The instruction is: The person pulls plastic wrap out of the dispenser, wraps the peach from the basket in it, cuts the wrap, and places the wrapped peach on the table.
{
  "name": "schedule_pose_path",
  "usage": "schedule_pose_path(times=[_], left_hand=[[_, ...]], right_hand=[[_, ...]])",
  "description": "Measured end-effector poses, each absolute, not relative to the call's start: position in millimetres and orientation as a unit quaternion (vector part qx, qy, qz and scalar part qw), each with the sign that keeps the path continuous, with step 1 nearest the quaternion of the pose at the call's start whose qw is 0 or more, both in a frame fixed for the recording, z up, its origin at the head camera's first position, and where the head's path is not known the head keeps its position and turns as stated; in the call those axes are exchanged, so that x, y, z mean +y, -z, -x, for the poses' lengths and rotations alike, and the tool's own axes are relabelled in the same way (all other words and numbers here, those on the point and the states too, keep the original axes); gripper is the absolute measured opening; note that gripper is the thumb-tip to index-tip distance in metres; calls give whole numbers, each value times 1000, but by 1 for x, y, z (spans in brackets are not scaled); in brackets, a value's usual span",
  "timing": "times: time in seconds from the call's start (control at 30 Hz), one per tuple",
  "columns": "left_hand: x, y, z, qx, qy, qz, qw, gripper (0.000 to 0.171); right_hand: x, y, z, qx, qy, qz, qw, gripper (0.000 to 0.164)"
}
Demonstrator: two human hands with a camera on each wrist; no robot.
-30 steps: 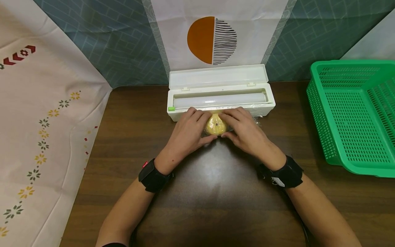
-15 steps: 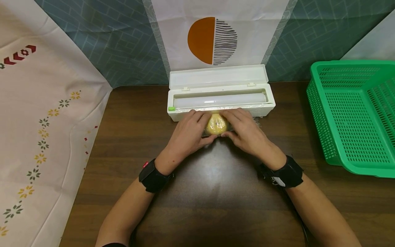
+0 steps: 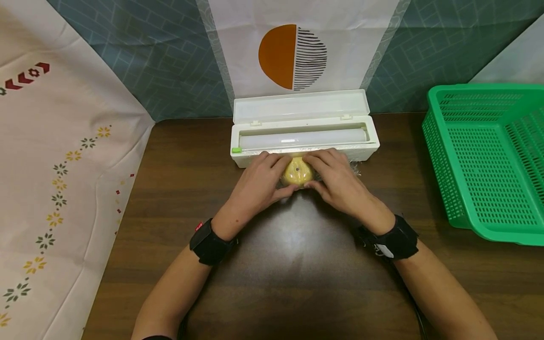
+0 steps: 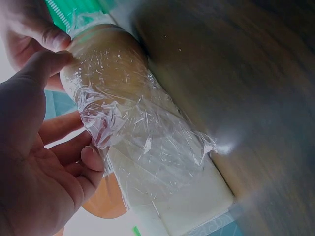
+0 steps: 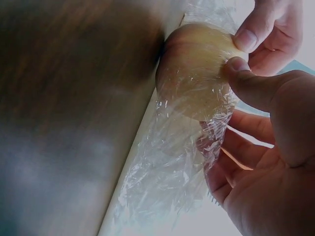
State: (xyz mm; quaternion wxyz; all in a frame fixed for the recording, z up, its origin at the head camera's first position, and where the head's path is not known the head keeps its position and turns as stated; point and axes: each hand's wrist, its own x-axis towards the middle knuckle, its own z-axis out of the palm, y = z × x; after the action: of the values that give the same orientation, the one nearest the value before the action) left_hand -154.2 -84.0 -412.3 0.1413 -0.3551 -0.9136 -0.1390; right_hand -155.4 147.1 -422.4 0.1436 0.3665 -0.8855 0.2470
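A round yellow fruit (image 3: 298, 174) with a small dark spot sits between both hands, covered in clear cling film (image 4: 160, 142). My left hand (image 3: 258, 182) grips its left side, thumb at the near edge and fingers over the far side. Mirroring it, my right hand (image 3: 337, 182) grips the right side, and the two thumb tips nearly meet. In the right wrist view the fruit (image 5: 189, 73) shows through the film, whose loose crumpled end (image 5: 162, 172) trails sideways past the fingers. Right behind the hands stands a white cling film dispenser (image 3: 369, 148), lid raised, with a film roll (image 3: 302, 138) inside.
A green plastic basket (image 3: 461, 189) stands on the right of the brown wooden table (image 3: 297, 283). Patterned cloth (image 3: 170, 61) hangs behind the dispenser, and a white flowered cloth (image 3: 76, 179) borders the left side. A black band (image 3: 214, 243) circles each wrist.
The fruit turns slightly between the fingers: its dark spot fades from clear view half a second ago and shows plainly again now. Both hands stay in nearly the same place.
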Motion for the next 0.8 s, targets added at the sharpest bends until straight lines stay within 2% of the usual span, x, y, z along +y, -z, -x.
schedule_pose_path(times=[0.3, 0.57, 0.8], left_hand=[[-84, 414, 155, -915, 133, 358, 132, 59], [-84, 414, 154, -915, 138, 356, 128, 57], [-85, 413, 155, -914, 137, 360, 130, 55]], right_hand=[[147, 422, 155, -883, -241, -371, 154, 56], [147, 422, 154, -891, -229, -364, 145, 66], [146, 423, 155, -888, -240, -360, 154, 61]])
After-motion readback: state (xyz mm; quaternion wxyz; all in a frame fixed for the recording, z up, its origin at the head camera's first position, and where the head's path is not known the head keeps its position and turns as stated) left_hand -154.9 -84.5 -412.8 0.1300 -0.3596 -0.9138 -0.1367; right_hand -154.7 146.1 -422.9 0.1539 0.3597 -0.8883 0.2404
